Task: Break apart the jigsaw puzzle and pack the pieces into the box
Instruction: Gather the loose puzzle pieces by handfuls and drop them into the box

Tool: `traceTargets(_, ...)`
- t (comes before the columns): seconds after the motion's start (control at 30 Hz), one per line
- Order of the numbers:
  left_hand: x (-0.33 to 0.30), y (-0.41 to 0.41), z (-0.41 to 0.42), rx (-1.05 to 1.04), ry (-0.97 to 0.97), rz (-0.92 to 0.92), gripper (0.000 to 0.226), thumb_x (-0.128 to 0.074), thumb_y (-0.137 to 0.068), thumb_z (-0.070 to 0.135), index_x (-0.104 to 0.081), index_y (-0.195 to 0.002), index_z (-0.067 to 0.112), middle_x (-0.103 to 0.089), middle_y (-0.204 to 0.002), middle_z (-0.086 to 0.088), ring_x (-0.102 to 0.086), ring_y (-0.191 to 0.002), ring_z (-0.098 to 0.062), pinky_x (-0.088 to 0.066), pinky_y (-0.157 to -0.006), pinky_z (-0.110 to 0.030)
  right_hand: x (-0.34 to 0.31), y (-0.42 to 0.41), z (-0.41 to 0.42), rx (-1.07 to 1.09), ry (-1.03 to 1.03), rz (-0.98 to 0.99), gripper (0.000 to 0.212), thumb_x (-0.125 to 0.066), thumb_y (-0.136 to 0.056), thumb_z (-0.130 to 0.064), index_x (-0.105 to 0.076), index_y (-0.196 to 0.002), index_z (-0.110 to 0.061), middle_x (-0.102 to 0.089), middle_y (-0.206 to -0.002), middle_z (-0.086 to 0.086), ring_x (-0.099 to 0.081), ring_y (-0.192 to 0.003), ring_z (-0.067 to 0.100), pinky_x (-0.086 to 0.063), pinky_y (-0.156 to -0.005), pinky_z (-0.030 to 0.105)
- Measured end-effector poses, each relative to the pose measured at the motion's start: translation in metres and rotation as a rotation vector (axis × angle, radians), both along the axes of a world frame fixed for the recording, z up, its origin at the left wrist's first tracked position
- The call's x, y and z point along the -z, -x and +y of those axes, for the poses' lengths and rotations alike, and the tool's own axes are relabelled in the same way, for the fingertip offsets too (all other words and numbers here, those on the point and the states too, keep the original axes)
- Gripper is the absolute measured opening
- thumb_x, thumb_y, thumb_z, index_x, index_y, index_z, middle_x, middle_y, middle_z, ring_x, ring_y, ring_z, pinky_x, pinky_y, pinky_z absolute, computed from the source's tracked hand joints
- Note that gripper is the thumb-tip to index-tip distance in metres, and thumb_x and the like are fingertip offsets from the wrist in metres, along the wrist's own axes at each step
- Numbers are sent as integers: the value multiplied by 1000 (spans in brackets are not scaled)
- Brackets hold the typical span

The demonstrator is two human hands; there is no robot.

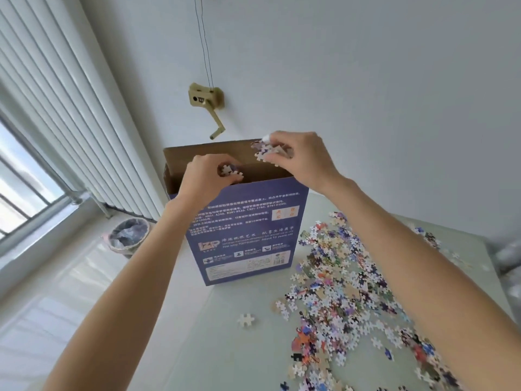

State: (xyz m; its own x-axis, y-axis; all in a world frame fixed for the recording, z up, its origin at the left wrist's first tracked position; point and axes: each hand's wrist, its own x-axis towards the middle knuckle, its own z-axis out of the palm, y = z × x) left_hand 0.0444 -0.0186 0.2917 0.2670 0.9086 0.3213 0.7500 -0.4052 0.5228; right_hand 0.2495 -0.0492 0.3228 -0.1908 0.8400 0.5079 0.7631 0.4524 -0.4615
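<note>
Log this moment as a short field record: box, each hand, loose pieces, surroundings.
box: blue box upright on the table, top open
left hand: left hand over the opening, clutching puzzle pieces
right hand: right hand above the back flap, clutching puzzle pieces
loose pieces: scattered pile on the table right of the box; one stray piece apart
surroundings: waste bin on the floor, left
</note>
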Motion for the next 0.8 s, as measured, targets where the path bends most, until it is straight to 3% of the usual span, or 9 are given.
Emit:
traceTargets(0.1, -1, 6, 1, 14, 29, -71, 15, -74, -78, 26, -72, -92, 27, -72, -86, 7, -64, -79, -7, -52, -76, -26, 12, 8, 16, -42, 90, -159, 26, -64, -85, -36, -67, -108, -24, -70, -88, -5, -62, -81, 16, -38, -64, 26)
traceTargets(0.2, -4, 8, -1, 26, 16, -79, 7, -71, -81, 26, -74, -87, 28, -71, -83, 9, -64, -79, -5, -51, -76, -24, 16, 10, 21, -87, 166, -207, 21, -58, -89, -37, -68, -102, -25, -63, -73, -10, -56, -67, 12, -32, -59, 25)
traceTargets(0.27, -3, 11, -1, 27, 14, -44, 8, -69, -83, 29, -75, -88, 29, -71, -81, 11, -63, -79, -8, -50, -75, -27, 19, 11, 25, -94, 207, -214, 22, -54, -91, -38, -69, -102, -25, -69, -81, -6, -56, -68, 10, -35, -61, 26)
traceTargets(0.4, -1, 16, 0, 35, 5, 3, 10, -70, -81, 31, -73, -91, 30, -70, -85, 11, -62, -77, -9, -51, -75, -30, 19, 13, 29, -82, 224, -255, 21, -55, -91, -33, -68, -106, -24, -70, -100, -5, -60, -89, 15, -46, -79, 35)
traceTargets(0.5, -1, 16, -2, 41, -46, -52, 17, -77, -74, 24, -73, -91, 25, -65, -80, 11, -60, -71, -8, -51, -76, -31, 19, 16, 31, -56, 200, -264, 17, -63, -86, -23, -69, -102, -23, -68, -99, -4, -59, -90, 16, -46, -81, 36)
traceTargets(0.63, -2, 16, -4, 52, -98, -60, 9, -74, -78, 20, -74, -87, 22, -67, -78, 7, -60, -69, -9, -53, -75, -35, 20, 19, 28, -50, 195, -205, 13, -63, -85, -17, -71, -94, -22, -71, -91, -3, -63, -83, 15, -51, -80, 39)
traceTargets(0.8, 5, 11, -41, 167, -574, -5, 15, -59, -91, 24, -73, -95, 18, -70, -82, 6, -62, -70, -5, -51, -61, -20, 24, 12, -16, 4, -49, -19, 16, -57, -90, -21, -69, -101, -17, -71, -96, -4, -65, -83, 9, -56, -73, 30)
